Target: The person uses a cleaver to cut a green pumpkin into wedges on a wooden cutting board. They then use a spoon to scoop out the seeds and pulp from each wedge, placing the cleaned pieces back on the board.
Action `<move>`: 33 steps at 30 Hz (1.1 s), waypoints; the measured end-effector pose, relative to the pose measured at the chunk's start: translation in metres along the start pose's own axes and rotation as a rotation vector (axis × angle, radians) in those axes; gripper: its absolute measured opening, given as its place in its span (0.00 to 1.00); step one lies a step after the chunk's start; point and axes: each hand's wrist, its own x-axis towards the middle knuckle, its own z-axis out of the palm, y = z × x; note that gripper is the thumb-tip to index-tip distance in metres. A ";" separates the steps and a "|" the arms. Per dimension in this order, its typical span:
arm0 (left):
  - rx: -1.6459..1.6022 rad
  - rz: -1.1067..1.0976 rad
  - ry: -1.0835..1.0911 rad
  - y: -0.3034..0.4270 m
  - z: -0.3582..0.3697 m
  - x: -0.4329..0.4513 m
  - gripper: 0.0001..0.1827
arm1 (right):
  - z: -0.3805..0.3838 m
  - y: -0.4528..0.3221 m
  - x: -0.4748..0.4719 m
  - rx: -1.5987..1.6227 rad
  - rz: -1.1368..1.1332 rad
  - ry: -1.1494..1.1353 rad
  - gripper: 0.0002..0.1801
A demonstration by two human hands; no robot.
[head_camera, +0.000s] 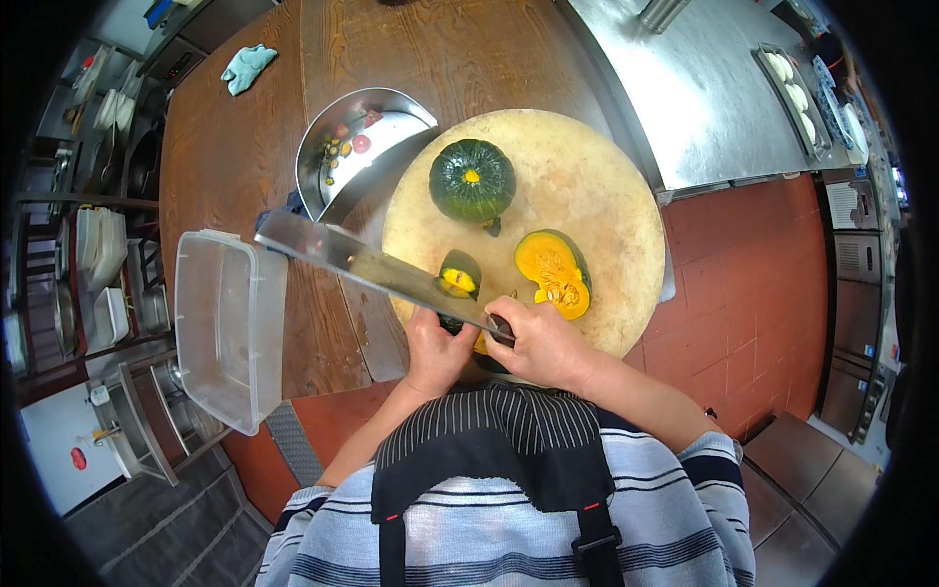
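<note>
My right hand [543, 345] grips the dark handle of a broad-bladed kitchen knife [381, 275], whose blade points to the upper left over the rim of a round chopping board [609, 191]. Close beside it, my left hand [438, 351] holds a dark green squash piece [450, 323] at the board's near edge; the blade and fingers partly hide it. Another cut squash piece [461, 271] lies just beyond the blade. To the right rests a squash half [552, 271] with orange flesh and seeds showing. A whole green squash [472, 180] sits at the far left of the board.
A curved metal pan [312, 154] with small scraps stands left of the board. A clear plastic tub [268, 337] is at the wooden table's [367, 44] left edge. A pale green cloth [248, 67] lies farther back. A steel counter [660, 95] adjoins at right, bearing a tray of white items [796, 95].
</note>
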 end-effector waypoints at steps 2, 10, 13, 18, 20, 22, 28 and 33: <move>-0.034 -0.027 -0.020 -0.001 -0.001 -0.001 0.10 | 0.000 0.000 0.000 0.009 0.003 -0.028 0.13; -0.030 0.054 -0.032 0.002 -0.001 -0.001 0.08 | -0.001 0.005 0.001 -0.074 -0.051 -0.045 0.14; 0.008 0.131 -0.006 0.004 0.002 -0.001 0.07 | 0.005 -0.001 -0.002 -0.093 -0.014 0.017 0.13; -0.007 0.207 0.045 -0.005 0.012 -0.004 0.08 | 0.023 -0.005 -0.008 -0.115 0.061 0.130 0.14; -0.026 0.177 0.061 -0.010 0.017 -0.006 0.09 | 0.026 -0.007 -0.009 -0.116 0.085 0.155 0.14; -0.056 0.178 0.060 -0.006 0.017 -0.003 0.09 | 0.031 -0.005 -0.008 -0.104 0.102 0.199 0.13; -0.002 0.253 0.011 0.002 0.012 0.001 0.06 | 0.029 0.010 -0.005 -0.255 -0.078 0.207 0.16; 0.042 0.223 -0.038 -0.001 0.013 0.000 0.04 | 0.009 0.013 0.002 -0.410 -0.262 0.108 0.13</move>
